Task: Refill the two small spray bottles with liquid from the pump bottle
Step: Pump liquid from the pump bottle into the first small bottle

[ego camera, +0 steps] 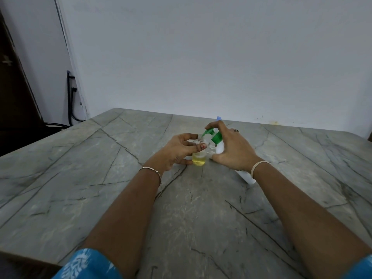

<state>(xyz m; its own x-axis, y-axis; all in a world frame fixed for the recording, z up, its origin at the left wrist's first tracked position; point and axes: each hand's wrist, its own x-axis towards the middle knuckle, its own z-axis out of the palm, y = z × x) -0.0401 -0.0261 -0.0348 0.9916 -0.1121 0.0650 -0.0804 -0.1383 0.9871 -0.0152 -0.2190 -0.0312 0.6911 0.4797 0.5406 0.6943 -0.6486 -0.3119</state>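
Veined grey table with spray bottle

Dim, even light, soft shadows, wide-angle bending at edges.

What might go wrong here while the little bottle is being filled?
The green nozzle sits at the narrow open neck of the small bottle; a slight miss could spill liquid onto the table.
The pump bottle is tilted in the right hand; pressing its head could make it slip or knock the small bottle from the left hand.
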